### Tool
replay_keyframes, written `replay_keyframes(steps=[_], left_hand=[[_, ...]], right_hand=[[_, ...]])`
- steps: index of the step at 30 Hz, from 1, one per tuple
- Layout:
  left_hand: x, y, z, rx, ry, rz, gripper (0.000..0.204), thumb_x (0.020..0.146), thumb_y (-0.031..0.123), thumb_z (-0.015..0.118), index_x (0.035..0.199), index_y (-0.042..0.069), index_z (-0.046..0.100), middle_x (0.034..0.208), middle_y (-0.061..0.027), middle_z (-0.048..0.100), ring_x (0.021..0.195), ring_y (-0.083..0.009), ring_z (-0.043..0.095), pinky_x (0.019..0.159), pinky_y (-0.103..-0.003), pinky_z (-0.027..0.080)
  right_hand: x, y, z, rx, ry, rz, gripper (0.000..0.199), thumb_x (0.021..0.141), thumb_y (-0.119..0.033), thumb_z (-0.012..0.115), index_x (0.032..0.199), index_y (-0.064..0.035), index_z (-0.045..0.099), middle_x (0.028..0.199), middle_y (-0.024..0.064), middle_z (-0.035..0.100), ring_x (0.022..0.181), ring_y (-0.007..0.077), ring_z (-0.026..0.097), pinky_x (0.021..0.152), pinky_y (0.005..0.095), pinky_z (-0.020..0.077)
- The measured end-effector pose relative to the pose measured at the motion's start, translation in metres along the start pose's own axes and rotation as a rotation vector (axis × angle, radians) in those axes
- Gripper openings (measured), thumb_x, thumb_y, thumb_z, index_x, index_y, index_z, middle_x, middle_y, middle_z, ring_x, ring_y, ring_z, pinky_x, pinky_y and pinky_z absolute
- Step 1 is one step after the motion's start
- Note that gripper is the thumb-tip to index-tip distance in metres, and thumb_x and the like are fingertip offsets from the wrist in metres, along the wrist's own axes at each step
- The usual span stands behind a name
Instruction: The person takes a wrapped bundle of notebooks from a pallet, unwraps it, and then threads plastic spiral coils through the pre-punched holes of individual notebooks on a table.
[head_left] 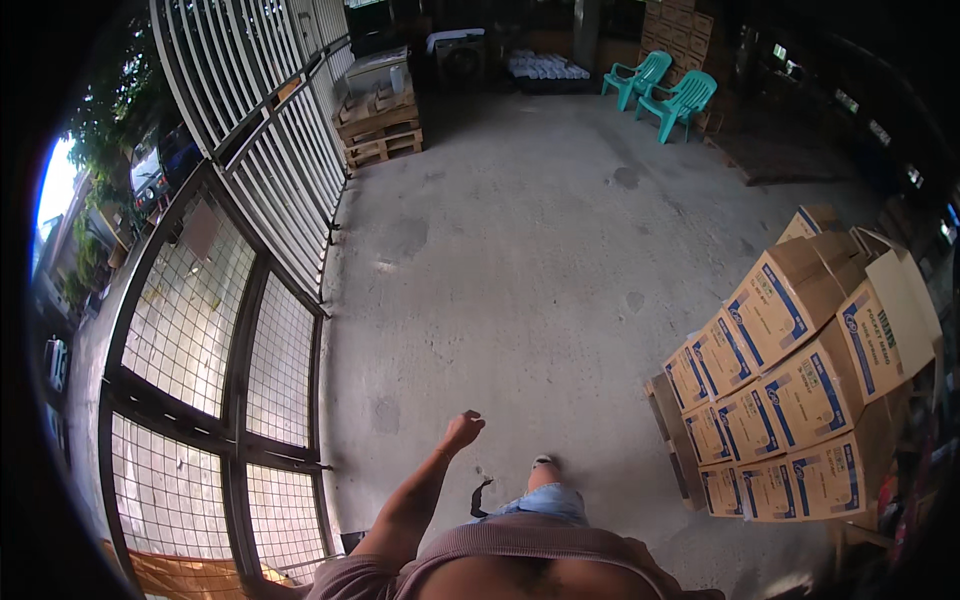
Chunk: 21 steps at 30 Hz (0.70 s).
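Observation:
My left hand (464, 430) hangs ahead of my body over the concrete floor (480, 270), its fingers loosely bent and a little apart. Nothing shows in it, and it touches nothing. The wire-mesh metal gate (240, 350) stands off to its left. My right hand is out of view. A dark strap (481, 495) dangles by my denim shorts (555, 502), and one foot (543, 461) is stepping forward.
Cardboard cartons (780, 390) are stacked on a wooden pallet (675, 440) at right, one with raised flaps. Two green plastic chairs (680, 98) stand at the far right. More wooden pallets (383, 135) carry things beside the white barred gate (265, 110). White bundles (547, 66) lie at the back.

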<state>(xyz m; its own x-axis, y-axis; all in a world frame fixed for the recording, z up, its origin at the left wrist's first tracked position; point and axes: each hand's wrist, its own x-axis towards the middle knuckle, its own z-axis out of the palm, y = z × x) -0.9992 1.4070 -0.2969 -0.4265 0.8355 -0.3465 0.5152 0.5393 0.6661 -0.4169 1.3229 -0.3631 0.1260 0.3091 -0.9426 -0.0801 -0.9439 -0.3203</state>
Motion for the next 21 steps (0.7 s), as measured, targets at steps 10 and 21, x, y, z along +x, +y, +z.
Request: replay_keyframes(steps=[10,21], left_hand=[[0.371,0.111,-0.067,-0.014,-0.025,-0.022,0.045,0.084,0.035,0.069,0.118,0.006,0.066,0.101,-0.0217,0.072,0.101,-0.0364,0.068,0.087,-0.043,0.053],[0.616,0.043,-0.207,-0.191,0.149,-1.076,0.025,0.082,0.02,0.062,0.098,0.002,0.067,0.083,-0.0125,0.07,0.064,-0.0265,0.07,0.052,-0.042,0.054]], right_hand=[[0.168,-0.509,0.237,0.069,0.015,-0.212,0.019,0.088,-0.023,0.059,0.106,-0.0173,0.055,0.093,0.0044,0.053,0.086,0.022,0.056,0.066,0.0445,0.0435],[0.141,-1.009,0.732,-0.465,-0.561,-0.808,0.034,0.094,-0.034,0.063,0.123,-0.0163,0.061,0.116,-0.001,0.065,0.103,0.014,0.062,0.087,0.035,0.046]])
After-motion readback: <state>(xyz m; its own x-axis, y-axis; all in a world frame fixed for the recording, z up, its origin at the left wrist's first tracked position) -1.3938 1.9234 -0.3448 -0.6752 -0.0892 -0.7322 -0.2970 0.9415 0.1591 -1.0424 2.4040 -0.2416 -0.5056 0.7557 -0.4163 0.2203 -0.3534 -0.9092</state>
